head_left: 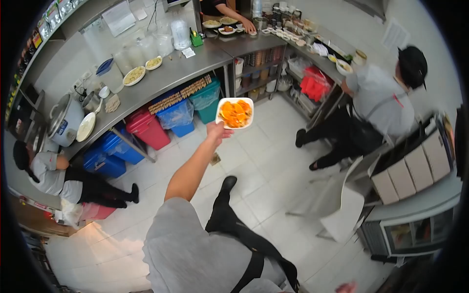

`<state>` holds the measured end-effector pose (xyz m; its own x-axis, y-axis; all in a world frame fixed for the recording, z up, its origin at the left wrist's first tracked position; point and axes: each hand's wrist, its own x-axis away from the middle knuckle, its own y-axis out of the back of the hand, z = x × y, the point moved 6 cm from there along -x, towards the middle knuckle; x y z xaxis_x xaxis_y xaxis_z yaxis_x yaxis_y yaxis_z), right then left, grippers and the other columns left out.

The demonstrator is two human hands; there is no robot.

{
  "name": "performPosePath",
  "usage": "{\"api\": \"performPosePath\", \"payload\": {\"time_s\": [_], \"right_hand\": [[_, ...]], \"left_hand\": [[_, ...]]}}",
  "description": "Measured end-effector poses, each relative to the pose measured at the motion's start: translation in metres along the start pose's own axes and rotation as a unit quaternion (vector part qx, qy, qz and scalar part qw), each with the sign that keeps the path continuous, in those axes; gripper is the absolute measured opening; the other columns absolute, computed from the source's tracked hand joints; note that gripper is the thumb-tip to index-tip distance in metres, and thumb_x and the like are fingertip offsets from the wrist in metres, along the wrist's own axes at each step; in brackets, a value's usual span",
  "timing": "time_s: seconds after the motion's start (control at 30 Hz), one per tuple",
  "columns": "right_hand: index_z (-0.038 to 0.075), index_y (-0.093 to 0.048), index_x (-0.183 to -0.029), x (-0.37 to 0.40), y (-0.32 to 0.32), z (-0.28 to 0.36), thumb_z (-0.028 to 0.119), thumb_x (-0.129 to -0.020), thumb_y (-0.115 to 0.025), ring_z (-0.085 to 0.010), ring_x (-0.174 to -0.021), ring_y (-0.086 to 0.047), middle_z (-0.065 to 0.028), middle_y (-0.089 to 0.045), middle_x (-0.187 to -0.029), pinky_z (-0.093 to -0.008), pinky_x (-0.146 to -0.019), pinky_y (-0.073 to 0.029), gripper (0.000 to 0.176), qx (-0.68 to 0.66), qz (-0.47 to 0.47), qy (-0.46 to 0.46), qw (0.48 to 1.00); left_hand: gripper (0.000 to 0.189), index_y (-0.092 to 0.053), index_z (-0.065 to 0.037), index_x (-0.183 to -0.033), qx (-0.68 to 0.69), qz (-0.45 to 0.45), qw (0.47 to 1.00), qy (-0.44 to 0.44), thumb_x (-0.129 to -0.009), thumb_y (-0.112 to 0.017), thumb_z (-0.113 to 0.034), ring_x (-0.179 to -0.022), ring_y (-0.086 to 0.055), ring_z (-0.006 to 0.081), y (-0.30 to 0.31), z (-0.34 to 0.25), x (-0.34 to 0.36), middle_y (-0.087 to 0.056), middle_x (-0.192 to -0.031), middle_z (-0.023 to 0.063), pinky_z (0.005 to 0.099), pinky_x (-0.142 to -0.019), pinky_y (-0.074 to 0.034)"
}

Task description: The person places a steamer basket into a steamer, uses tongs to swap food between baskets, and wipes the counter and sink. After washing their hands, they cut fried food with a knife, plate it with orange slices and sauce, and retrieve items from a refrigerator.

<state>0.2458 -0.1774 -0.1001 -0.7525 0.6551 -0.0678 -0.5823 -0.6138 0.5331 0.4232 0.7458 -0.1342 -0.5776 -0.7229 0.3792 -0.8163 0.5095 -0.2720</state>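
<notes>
My left hand (218, 133) is stretched forward over the floor, gripping the near edge of a white square bowl (219, 121). Orange pieces of food (235, 113), possibly sliced fruit, fill the bowl, which is held roughly level. At the bottom edge of the view, my right hand (347, 287) is small, blurred and partly cut off. Its fingers do not show clearly, and no object can be made out in it.
A steel counter (161, 78) bears plates of food (134, 75); colored bins (148, 128) stand beneath. One person (381, 97) works at the right counter, another (53, 176) at far left. A co-worker's hand (248, 26) reaches across the back counter. A white chair (342, 210) stands right.
</notes>
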Motion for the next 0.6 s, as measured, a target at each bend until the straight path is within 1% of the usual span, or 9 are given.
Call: {"api": "performPosePath", "payload": {"time_s": [0.03,0.07,0.1,0.17,0.23,0.3,0.4,0.53,0.6], "right_hand": [[0.002,-0.055,-0.120,0.037,-0.082,0.050,0.012,-0.081,-0.060,-0.0181,-0.066,-0.053,-0.0083,-0.057,-0.070,-0.0346,-0.059,-0.046,0.040,0.037,0.115,-0.017,0.993],[0.003,-0.055,-0.121,0.077,-0.162,0.100,0.011,-0.080,-0.060,-0.0166,-0.065,-0.052,-0.0071,-0.056,-0.069,-0.0339,-0.059,-0.046,0.043,0.072,0.224,-0.024,0.972],[0.010,-0.048,-0.131,0.096,-0.224,0.067,0.020,-0.079,-0.064,-0.0175,-0.064,-0.053,-0.0067,-0.059,-0.072,-0.0340,-0.058,-0.046,0.056,0.064,0.322,-0.041,0.944],[0.010,-0.050,-0.128,0.152,-0.316,0.079,0.020,-0.078,-0.064,-0.0185,-0.065,-0.053,-0.0074,-0.060,-0.073,-0.0345,-0.059,-0.046,0.053,0.118,0.420,-0.095,0.895],[0.009,-0.051,-0.125,0.188,-0.380,0.096,0.021,-0.077,-0.064,-0.0195,-0.066,-0.054,-0.0080,-0.061,-0.074,-0.0351,-0.060,-0.047,0.050,0.160,0.450,-0.148,0.866],[0.009,-0.053,-0.122,0.202,-0.414,0.110,0.021,-0.077,-0.064,-0.0205,-0.067,-0.055,-0.0087,-0.061,-0.075,-0.0356,-0.061,-0.047,0.048,0.192,0.447,-0.183,0.855],[0.009,-0.055,-0.117,0.204,-0.436,0.129,0.022,-0.076,-0.063,-0.0219,-0.069,-0.056,-0.0096,-0.062,-0.077,-0.0364,-0.062,-0.048,0.044,0.224,0.420,-0.217,0.852],[0.008,-0.059,-0.111,0.202,-0.444,0.145,0.023,-0.074,-0.063,-0.0239,-0.071,-0.058,-0.0109,-0.063,-0.080,-0.0375,-0.064,-0.048,0.040,0.258,0.388,-0.243,0.851],[0.008,-0.060,-0.108,0.202,-0.440,0.148,0.024,-0.073,-0.063,-0.0248,-0.072,-0.059,-0.0116,-0.064,-0.081,-0.0381,-0.065,-0.048,0.038,0.273,0.374,-0.252,0.850]], "left_hand": [[0.026,-0.045,0.009,-0.109,0.012,0.002,1.000,-0.005,-0.092,-0.044,-0.011,-0.059,-0.067,0.0277,0.001,-0.018,-0.048,-0.064,-0.087,0.0217,0.0319,-0.039,-0.050],[0.026,-0.046,0.010,-0.109,-0.001,-0.027,0.999,-0.037,-0.091,-0.044,-0.010,-0.057,-0.067,0.0272,0.008,-0.040,-0.096,-0.064,-0.086,0.0213,0.0315,-0.037,-0.049],[0.026,-0.047,0.010,-0.109,-0.017,-0.060,0.996,-0.066,-0.091,-0.044,-0.009,-0.055,-0.066,0.0267,0.016,-0.064,-0.141,-0.065,-0.084,0.0208,0.0310,-0.036,-0.048],[0.025,-0.047,0.010,-0.108,-0.015,-0.094,0.992,-0.083,-0.091,-0.044,-0.009,-0.054,-0.066,0.0264,0.024,-0.105,-0.225,-0.065,-0.083,0.0205,0.0310,-0.035,-0.049],[0.025,-0.047,0.011,-0.107,-0.017,-0.122,0.988,-0.092,-0.091,-0.045,-0.009,-0.052,-0.066,0.0262,0.030,-0.133,-0.302,-0.065,-0.082,0.0201,0.0309,-0.035,-0.049],[0.026,-0.048,0.012,-0.106,-0.041,-0.150,0.984,-0.083,-0.092,-0.046,-0.010,-0.052,-0.066,0.0257,0.040,-0.152,-0.374,-0.064,-0.081,0.0206,0.0308,-0.036,-0.050],[0.030,-0.046,0.014,-0.109,-0.017,-0.187,0.982,-0.026,-0.093,-0.046,-0.011,-0.050,-0.065,0.0254,0.047,-0.162,-0.456,-0.064,-0.081,0.0216,0.0308,-0.036,-0.051],[0.036,-0.040,0.016,-0.116,0.036,-0.168,0.985,0.012,-0.093,-0.045,-0.011,-0.051,-0.065,0.0263,0.052,-0.164,-0.529,-0.064,-0.081,0.0215,0.0309,-0.039,-0.053],[0.044,-0.032,0.013,-0.124,0.124,-0.142,0.982,-0.014,-0.094,-0.046,-0.015,-0.069,-0.067,0.0325,0.050,-0.167,-0.545,-0.060,-0.098,0.0274,0.0355,-0.054,-0.058]]}}
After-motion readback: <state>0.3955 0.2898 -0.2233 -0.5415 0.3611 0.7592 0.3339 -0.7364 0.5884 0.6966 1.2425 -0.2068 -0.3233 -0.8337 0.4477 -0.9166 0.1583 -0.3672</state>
